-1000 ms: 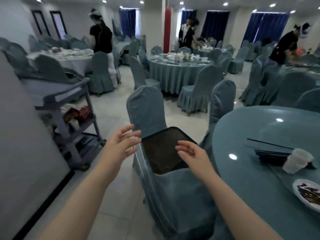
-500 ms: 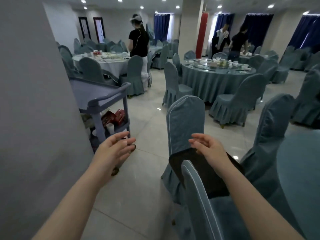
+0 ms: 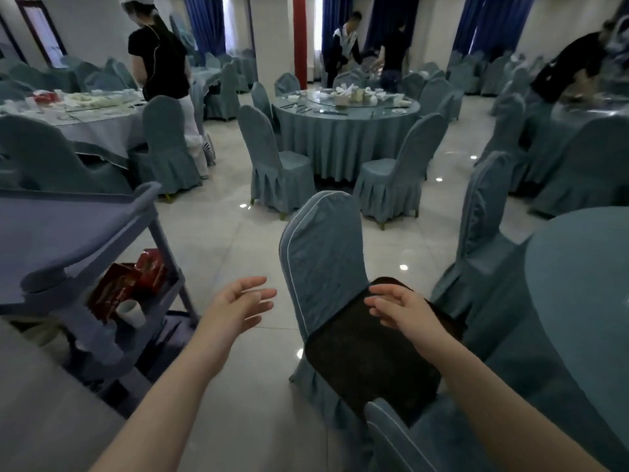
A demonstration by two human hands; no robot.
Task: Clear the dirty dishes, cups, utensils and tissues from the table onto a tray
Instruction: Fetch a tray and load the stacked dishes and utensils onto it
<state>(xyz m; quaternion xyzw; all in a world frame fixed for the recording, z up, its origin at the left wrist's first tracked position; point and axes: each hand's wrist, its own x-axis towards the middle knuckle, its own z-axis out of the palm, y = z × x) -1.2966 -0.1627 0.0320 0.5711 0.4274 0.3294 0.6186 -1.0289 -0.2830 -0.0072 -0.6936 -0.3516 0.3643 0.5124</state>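
Since half a second ago the view has swung back to the right, so the grey wall that filled the left side is gone, the blue-grey plastic service trolley [image 3: 78, 229] sits at the left edge, and more of the dark rectangular non-slip tray [image 3: 367, 362] shows. That tray lies on the seat of a blue fabric-covered banquet chair [image 3: 323, 253], one end against the chair's back, its near end hidden behind the back of another blue chair [image 3: 401, 437] at the bottom of the frame. Over the tray's far right corner hovers the right hand [image 3: 405, 310], fingers spread and loosely bent, holding nothing; whether it touches the tray cannot be told. Left of the chair, over the pale tiled floor [image 3: 218, 247], the left hand [image 3: 238, 306] is also empty, fingers relaxed and slightly apart, well clear of the tray's edge. A round table with a teal cloth [image 3: 585, 287] shows at the right edge, just beside the chairs. On the trolley's lower shelf lie red packets [image 3: 126, 284] and a small white cup [image 3: 131, 313] tipped on its side.
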